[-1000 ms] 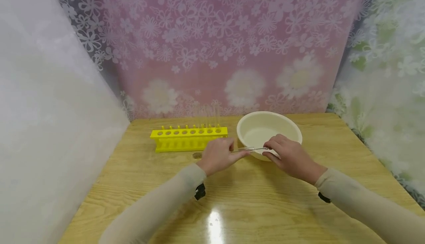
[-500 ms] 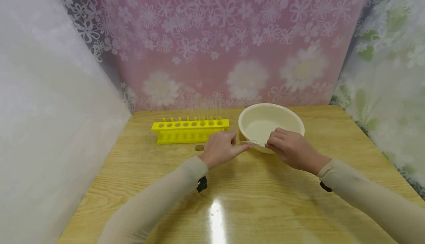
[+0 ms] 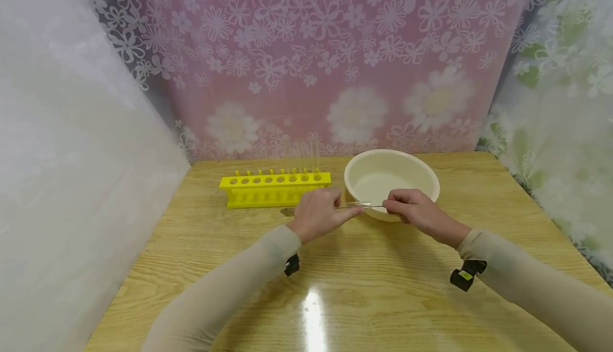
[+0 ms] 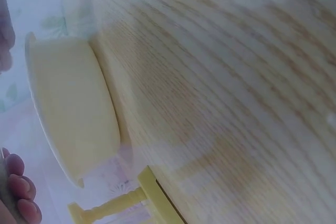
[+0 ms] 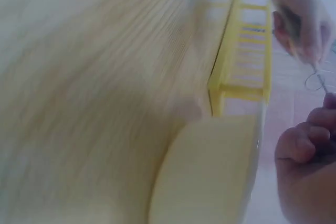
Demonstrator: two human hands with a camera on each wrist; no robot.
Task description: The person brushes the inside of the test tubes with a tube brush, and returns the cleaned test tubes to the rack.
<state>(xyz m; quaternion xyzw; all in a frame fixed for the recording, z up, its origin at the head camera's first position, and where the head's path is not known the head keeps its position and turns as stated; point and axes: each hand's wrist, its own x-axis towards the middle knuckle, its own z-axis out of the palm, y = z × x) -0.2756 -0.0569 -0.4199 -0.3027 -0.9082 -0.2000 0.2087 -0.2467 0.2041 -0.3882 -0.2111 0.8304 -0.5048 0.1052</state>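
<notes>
My left hand (image 3: 317,212) grips a clear glass test tube (image 3: 358,203) lying level across it, thumb stretched along the tube toward its mouth. A thin wire brush handle (image 3: 377,206) comes out of that mouth, and my right hand (image 3: 415,209) pinches it. The brownish brush head (image 3: 288,211) shows inside the closed end, left of my left hand. In the right wrist view the wire passes through the tube's round mouth (image 5: 314,81), between the curled fingers of both hands. The middle of the tube is hidden by the left hand.
A cream basin (image 3: 351,179) stands on the wooden table (image 3: 249,267), just beyond and below the hands. Left of it is a yellow test tube rack (image 3: 256,195), with several clear tubes (image 3: 315,155) upright at its right end. A patterned curtain (image 3: 306,65) hangs behind.
My right hand has rolled over at the wrist, its finger grip on the wire changing, and the wrist camera now shows more. My left hand keeps its hold. The head view has tilted slightly.
</notes>
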